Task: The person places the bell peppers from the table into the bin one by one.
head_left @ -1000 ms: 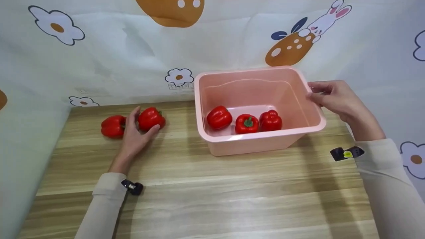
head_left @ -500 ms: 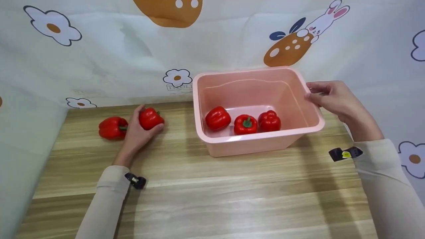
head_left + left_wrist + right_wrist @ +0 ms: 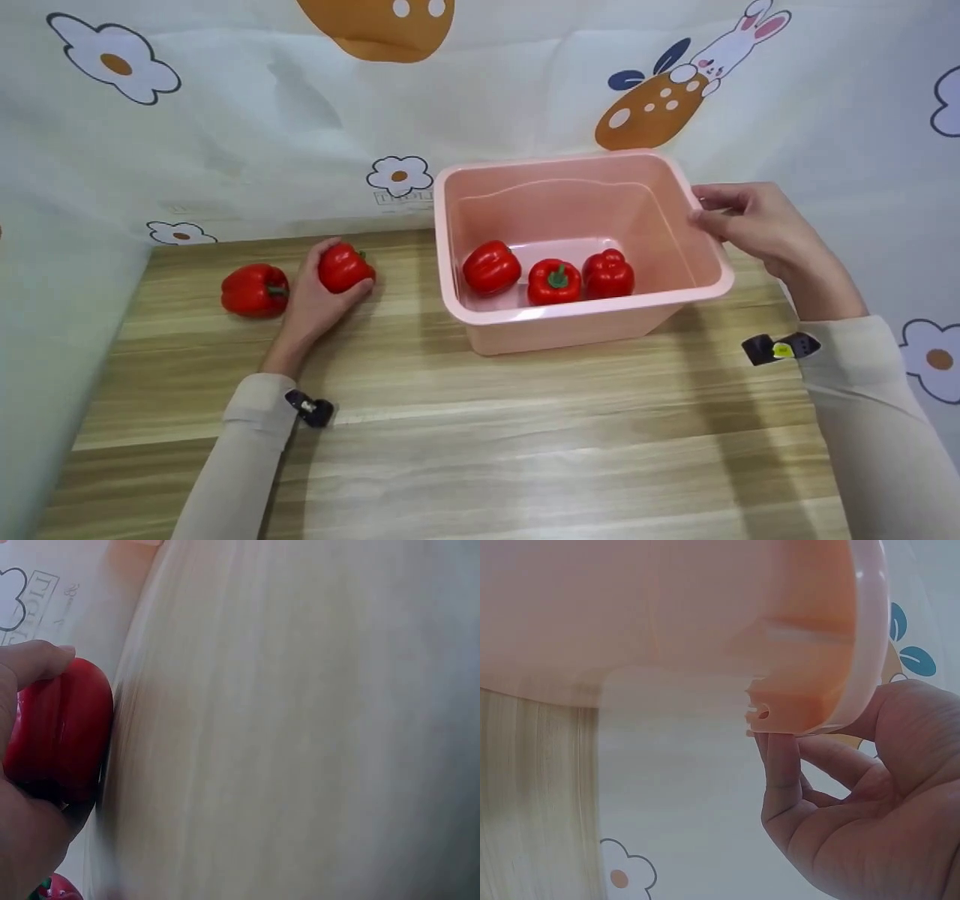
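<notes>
My left hand (image 3: 316, 304) grips a red bell pepper (image 3: 345, 268) near the table's back edge, thumb on the near side and fingers round the far side. In the left wrist view, that pepper (image 3: 64, 727) is close against the wooden surface. Just left of the hand lies another red bell pepper (image 3: 255, 290), its green stem facing the wrist. My right hand (image 3: 776, 236) pinches the right rim of a pink plastic bin (image 3: 555, 335); the right wrist view has its fingers curled under the rim (image 3: 870, 637). Three red bell peppers (image 3: 555, 282) lie inside the bin.
The wood-grain table (image 3: 480, 450) meets a patterned backdrop sheet (image 3: 247, 120) right behind the bin and along the left side. Dark wrist cameras (image 3: 311, 409) are strapped to both light sleeves.
The left fingers have closed round the pepper, which has barely shifted, and the hand stands a little farther from the pepper on its left. The right hand still holds the bin's rim.
</notes>
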### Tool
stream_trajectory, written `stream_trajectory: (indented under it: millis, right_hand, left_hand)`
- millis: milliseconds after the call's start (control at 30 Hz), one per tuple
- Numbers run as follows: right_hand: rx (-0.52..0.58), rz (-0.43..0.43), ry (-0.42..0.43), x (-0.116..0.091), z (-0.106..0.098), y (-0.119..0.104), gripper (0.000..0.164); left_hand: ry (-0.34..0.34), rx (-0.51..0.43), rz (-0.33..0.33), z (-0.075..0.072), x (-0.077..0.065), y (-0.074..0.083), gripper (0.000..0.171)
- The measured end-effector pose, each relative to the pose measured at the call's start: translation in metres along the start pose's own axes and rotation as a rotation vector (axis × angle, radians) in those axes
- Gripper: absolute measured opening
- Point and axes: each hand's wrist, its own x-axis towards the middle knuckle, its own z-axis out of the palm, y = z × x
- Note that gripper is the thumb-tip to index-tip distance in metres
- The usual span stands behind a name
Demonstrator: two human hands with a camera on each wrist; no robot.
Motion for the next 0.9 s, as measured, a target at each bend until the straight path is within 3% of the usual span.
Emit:
stream_trajectory:
  millis: [433, 633, 900]
  right_hand:
    - [-0.02, -0.002, -0.006, 0.0, -0.003, -0.004, 0.057]
    - [0.025, -0.02, -0.008, 0.0, -0.004, -0.003, 0.056]
    - [0.011, 0.002, -0.019, -0.002, 0.0, 0.0, 0.059]
  left_hand:
    - [0.004, -0.023, -0.015, -0.003, -0.006, 0.007, 0.088]
    - [0.02, -0.038, 0.001, -0.004, -0.008, 0.011, 0.084]
    - [0.009, -0.087, -0.008, -0.007, -0.021, 0.017, 0.083]
